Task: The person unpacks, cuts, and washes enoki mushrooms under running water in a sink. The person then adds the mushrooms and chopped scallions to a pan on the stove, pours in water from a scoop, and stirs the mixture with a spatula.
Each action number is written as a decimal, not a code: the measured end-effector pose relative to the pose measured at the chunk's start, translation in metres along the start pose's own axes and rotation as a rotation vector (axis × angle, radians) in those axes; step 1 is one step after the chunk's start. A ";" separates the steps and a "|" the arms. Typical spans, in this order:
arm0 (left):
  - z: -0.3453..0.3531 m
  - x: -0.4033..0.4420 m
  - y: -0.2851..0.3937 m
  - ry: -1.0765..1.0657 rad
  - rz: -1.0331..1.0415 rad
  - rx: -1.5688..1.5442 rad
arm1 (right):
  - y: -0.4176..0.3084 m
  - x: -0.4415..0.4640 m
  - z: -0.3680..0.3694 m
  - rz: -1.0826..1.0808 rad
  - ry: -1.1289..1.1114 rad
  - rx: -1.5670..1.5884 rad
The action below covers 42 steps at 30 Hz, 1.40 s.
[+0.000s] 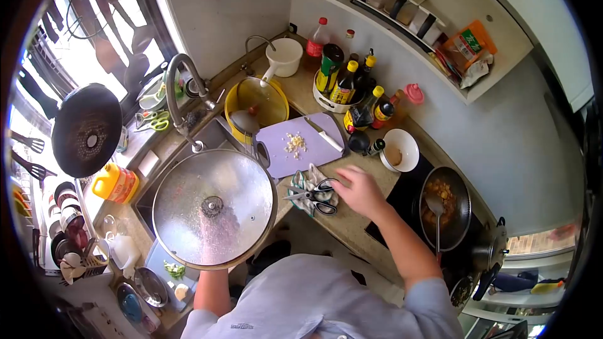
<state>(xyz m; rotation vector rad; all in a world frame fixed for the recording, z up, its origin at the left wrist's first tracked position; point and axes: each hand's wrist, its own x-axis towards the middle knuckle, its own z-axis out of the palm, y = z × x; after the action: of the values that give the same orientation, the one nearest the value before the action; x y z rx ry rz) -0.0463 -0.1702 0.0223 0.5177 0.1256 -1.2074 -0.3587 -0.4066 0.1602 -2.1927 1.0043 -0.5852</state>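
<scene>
Left hand (215, 238), left of the frame's centre: reaching up behind a broad glass lid (188, 226) and holding it aloft, over the near side of the sink (218, 133). Its grip is having hold of the lid from behind; clouded glass is blurring the fingers, so cannot tell how tightly they are closing.

Right hand (363, 193), just right of centre: hovering at the black-handled scissors (306, 195), fingers loosely curving, grip partly open. Fingertips are meeting the near handle loop in view; cannot tell whether they are touching or holding it. Scissors are lying at mid-frame, blades slightly parted and pointing left, on a crumpled white cloth (312, 176) on the counter (358, 166).

Just above: purple cutting board (282, 166) carrying chopped garlic (295, 144), with a white-handled knife (331, 140) lying at its upper right. A yellow basin (230, 110) is sitting beyond the board's upper left. A white bowl (411, 150) is standing farther right.

Right of frame: wok (461, 221) sitting on the stove, holding brownish food (447, 196), a metal spatula (434, 204) leaning in it.
</scene>
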 end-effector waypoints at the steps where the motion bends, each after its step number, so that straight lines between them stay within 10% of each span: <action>1: -0.010 0.000 -0.001 0.108 -0.069 0.044 | -0.003 0.022 0.019 -0.005 -0.029 0.054; 4: 0.030 -0.008 -0.016 0.428 -0.035 0.204 | -0.003 0.018 0.042 0.030 -0.082 0.131; 10: -0.039 -0.053 0.015 0.092 0.035 0.088 | 0.065 -0.043 0.055 0.112 -0.187 0.325; 12: 0.005 -0.083 0.012 0.193 0.413 -0.122 | 0.065 -0.060 0.037 0.153 -0.282 0.255; 17: -0.057 -0.133 0.012 -0.305 0.729 -0.127 | 0.035 -0.088 0.012 0.039 -0.392 0.127; 20: 0.060 -0.221 0.015 0.199 0.978 -0.133 | 0.026 -0.087 0.018 -0.052 -0.475 0.192; 22: -0.032 -0.245 0.039 -0.391 0.844 -0.047 | 0.014 -0.093 0.029 -0.113 -0.505 0.220; 25: 0.047 -0.321 0.073 -0.078 1.121 -0.150 | -0.013 -0.107 0.041 -0.198 -0.588 0.235; 28: 0.019 -0.366 0.137 -0.421 1.158 0.005 | -0.043 -0.126 0.054 -0.253 -0.624 0.270; 38: -0.048 -0.413 0.307 -0.487 1.289 -0.328 | -0.114 -0.131 0.124 -0.350 -0.574 0.186; 42: -0.108 -0.436 0.350 -0.425 1.043 -0.747 | -0.153 -0.117 0.128 -0.326 -0.534 0.086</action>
<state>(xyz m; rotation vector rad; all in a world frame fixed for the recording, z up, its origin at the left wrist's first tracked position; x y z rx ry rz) 0.1345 0.3412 0.1956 -0.3373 -0.0645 -0.1678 -0.2749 -0.1913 0.1663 -2.2706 0.3416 -0.1524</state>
